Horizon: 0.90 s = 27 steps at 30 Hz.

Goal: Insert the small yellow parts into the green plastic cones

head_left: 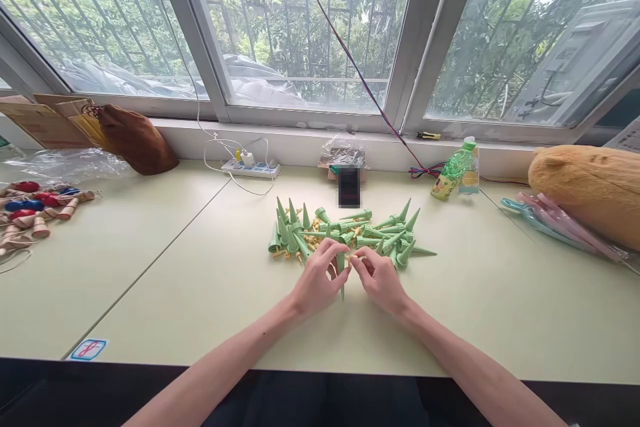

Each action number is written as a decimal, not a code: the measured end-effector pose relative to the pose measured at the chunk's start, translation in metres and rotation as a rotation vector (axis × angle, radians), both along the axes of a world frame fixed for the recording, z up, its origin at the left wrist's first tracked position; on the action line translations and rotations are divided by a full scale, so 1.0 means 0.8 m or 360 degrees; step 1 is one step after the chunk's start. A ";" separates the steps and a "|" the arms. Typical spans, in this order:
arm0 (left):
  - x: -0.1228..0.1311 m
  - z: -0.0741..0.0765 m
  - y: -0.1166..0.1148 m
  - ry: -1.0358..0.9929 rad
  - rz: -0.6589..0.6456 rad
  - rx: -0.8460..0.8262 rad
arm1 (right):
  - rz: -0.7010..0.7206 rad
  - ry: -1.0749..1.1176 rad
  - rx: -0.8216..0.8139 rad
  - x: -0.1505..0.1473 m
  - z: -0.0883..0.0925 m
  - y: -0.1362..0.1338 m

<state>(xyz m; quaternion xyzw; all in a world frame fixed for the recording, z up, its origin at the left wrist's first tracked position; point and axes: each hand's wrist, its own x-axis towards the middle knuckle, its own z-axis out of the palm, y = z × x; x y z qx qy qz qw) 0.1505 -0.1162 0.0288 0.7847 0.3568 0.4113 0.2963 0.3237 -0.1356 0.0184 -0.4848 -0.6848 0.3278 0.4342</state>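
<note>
A heap of green cone-shaped spikes (345,230) mixed with small yellow parts lies on the pale green table (200,280). Just in front of the heap, my left hand (315,280) is closed around one green spike (341,273), whose point hangs down toward the table. My right hand (380,277) pinches a small yellow part (354,258) against the top of that spike. Both hands meet at the spike's upper end.
A power strip (250,167) with a white cable, a small dark device (349,187), a green bottle (453,177) and a brown pouch (135,140) stand along the window sill. Wooden kendama toys (30,210) lie far left. A brown plush (590,187) rests far right.
</note>
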 end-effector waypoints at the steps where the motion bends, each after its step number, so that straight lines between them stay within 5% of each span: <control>1: 0.000 0.000 0.000 0.0001 -0.0003 -0.0001 | -0.0008 -0.0008 0.0002 0.000 0.000 0.000; 27: 0.000 0.001 -0.001 0.0017 -0.0004 -0.0002 | -0.0023 0.0016 0.0038 0.000 -0.003 0.001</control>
